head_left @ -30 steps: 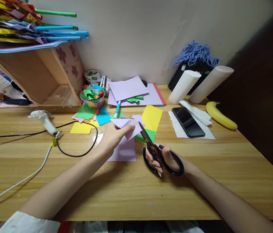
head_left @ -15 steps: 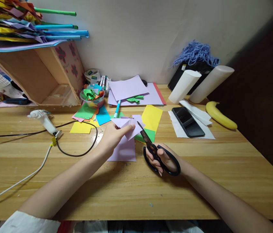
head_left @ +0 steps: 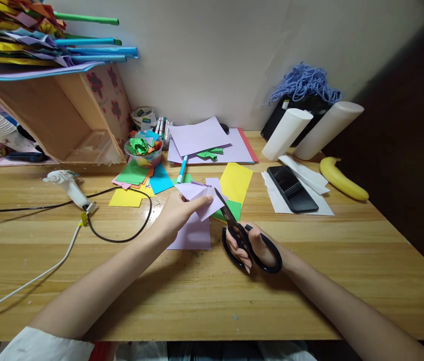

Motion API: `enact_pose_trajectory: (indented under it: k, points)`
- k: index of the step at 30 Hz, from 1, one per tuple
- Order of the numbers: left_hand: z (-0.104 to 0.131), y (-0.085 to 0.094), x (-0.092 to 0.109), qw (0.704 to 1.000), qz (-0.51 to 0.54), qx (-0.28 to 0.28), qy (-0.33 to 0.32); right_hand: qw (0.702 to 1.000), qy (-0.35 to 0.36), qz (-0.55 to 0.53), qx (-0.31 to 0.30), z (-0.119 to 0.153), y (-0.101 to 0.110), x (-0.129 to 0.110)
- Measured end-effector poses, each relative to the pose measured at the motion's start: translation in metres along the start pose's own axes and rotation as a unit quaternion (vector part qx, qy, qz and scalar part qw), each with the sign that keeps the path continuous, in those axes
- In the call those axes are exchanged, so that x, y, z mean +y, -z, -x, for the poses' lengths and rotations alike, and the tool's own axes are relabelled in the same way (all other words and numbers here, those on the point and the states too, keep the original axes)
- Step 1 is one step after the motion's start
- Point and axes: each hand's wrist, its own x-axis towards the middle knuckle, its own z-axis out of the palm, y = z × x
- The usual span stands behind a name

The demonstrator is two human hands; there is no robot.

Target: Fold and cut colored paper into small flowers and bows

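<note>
Between thumb and fingers, my left hand pinches a folded piece of purple paper above the table. My right hand grips black-handled scissors through their loops. Their blades point up and left, the tips at the right edge of the folded piece. Below my left hand lies a flat purple sheet. Just behind the blades are a yellow sheet and a green sheet. A blue marker lies beyond the held paper.
At left a white glue gun trails cables over the wooden table. A bowl of paper scraps and stacked purple paper stand behind. To the right are a phone, a banana and white rolls.
The folded purple paper has tilted and shifted slightly right in my left hand. The scissors have turned a little, their handles spreading slightly wider.
</note>
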Motion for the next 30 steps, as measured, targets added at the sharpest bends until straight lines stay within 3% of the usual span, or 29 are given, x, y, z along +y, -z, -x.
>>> enact_pose_trajectory:
  k: [19,22,27,30]
  points:
    - [-0.002,0.002,-0.003,0.999,0.033,-0.017,-0.003,0.998,-0.002,0.027,0.055,0.000,-0.005,-0.011]
    - [-0.003,0.002,-0.003,0.997,0.074,-0.021,-0.027,0.998,0.011,0.047,0.031,0.002,0.000,-0.003]
    - [-0.009,0.008,0.001,0.994,0.097,0.030,-0.046,0.999,0.034,0.007,-0.035,0.003,0.004,0.007]
    - [-0.006,0.012,0.010,0.999,0.023,-0.023,-0.038,0.995,0.091,-0.033,0.035,-0.002,0.010,0.000]
